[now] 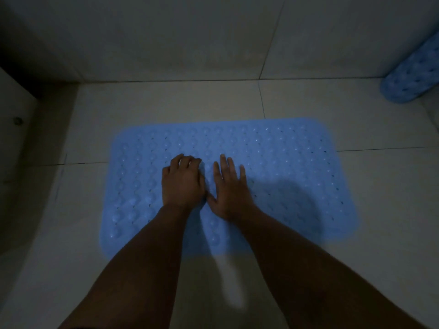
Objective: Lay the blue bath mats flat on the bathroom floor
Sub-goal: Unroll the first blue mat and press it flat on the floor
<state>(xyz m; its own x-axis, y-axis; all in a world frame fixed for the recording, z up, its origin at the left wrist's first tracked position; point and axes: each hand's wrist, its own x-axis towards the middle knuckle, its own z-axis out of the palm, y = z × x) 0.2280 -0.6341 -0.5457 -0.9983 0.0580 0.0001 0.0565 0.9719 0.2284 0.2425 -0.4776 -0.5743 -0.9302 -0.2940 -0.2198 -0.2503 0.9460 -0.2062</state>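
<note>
Both hands were pressing the blue bath mat (285, 167) down onto the tiled floor (166, 103), probably to seat its suction cups: right hand (231, 188) flat with fingers spread, left hand (181, 182) knuckles bent, neither gripping anything, second blue mat (411, 79) against the wall.

Two bare arms reaching forward, hands side by side, palms down.

The left hand (181, 184) lies palm down with its fingers bent at the knuckles, tips tucked forward and bunched together. The right hand (231, 186) is flat, fingers straight and slightly spread, thumb angled inward toward the left hand so the two nearly touch at the thumb side. Both forearms are bare, entering from the lower edge and converging toward the hands; wrists are roughly straight.
</note>
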